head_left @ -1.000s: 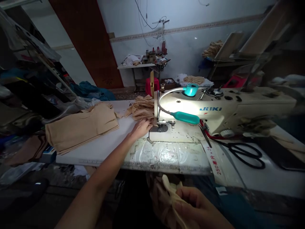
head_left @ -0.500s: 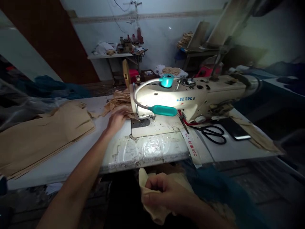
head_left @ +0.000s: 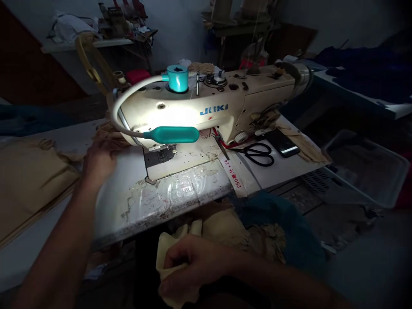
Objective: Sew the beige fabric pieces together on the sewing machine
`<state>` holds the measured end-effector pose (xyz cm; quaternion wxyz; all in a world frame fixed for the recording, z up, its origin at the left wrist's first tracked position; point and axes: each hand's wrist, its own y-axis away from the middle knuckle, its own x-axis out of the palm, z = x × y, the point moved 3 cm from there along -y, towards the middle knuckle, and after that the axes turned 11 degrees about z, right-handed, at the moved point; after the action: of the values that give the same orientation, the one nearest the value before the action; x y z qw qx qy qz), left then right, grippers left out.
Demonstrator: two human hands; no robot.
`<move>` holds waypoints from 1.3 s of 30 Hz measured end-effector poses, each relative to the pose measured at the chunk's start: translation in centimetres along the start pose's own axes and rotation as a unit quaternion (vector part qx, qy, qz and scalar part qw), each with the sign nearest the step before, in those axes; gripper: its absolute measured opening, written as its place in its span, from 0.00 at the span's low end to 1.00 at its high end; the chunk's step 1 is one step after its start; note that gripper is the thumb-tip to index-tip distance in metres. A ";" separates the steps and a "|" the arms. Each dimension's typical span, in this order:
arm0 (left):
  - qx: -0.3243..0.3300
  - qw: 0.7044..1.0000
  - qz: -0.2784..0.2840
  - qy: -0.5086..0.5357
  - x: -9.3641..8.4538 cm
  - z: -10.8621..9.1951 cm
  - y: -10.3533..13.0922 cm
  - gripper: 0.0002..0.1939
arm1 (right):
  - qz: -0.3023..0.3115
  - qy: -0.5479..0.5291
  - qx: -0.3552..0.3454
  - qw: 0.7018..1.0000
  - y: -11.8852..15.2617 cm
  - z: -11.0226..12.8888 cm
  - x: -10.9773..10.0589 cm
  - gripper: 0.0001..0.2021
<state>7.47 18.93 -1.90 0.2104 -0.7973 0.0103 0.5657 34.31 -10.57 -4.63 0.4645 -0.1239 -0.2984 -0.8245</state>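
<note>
- The table (head_left: 125, 169) carries everything close by; its front edge runs between the two hands, one above its top and one below.
- The sewing machine (head_left: 231, 98) sits lengthwise across the table, needle end toward the left hand, probably so that cloth can lie within easy reach of that side.
- The cloth stack (head_left: 32, 180) lies flat at the far left, its pieces roughly lined up, likely so that single ones lift off easily.
- The bunched cloth (head_left: 109, 131) is heaped on the table between the stack and the needle end, partly hidden behind the machine.
- The pale cloth (head_left: 162, 246) hangs below the table edge, in front of the body, bunched up in the right hand.
- The right hand (head_left: 196, 262) pinches it between thumb and curled forefinger, perhaps because a small hold near the edge keeps limp fabric in check.
- The left hand (head_left: 99, 161) reaches over the table with its fingers at the bunched cloth; blur hides whether they grip it or only rest there, so I cannot tell.
- The lamp (head_left: 175, 134) bends down on its neck before the machine, seemingly to throw light near the needle.
- The phone (head_left: 280, 141) and, just beside it, the scissors (head_left: 247, 152) lie right of the needle, presumably to leave the left side for cloth.
</note>
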 end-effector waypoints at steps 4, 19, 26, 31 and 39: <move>0.008 0.996 0.019 0.092 -2.7 -7.6 8.3 0.10 | -0.046 0.056 -0.054 0.996 2.4 2.7 -1.6 0.21; 0.008 0.826 0.335 0.454 0.3 -16.9 22.4 0.15 | -0.026 0.163 0.033 0.986 7.0 6.9 -10.0 0.18; -0.124 0.834 0.263 0.470 -0.2 -16.5 21.5 0.14 | -0.017 0.268 -0.023 0.963 7.1 8.7 -10.0 0.24; 0.053 0.950 0.147 0.271 -0.8 -18.8 22.2 0.14 | -0.078 0.281 -0.027 0.956 7.0 8.1 -8.8 0.20; 0.027 0.910 0.230 0.343 4.5 -21.9 24.3 0.05 | -0.071 0.269 -0.075 0.958 6.3 8.0 -6.1 0.18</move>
<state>22.56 -9.83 -7.88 0.0798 -0.9117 0.2801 0.2897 42.32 -3.95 1.08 0.4569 0.0895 -0.1075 -0.8785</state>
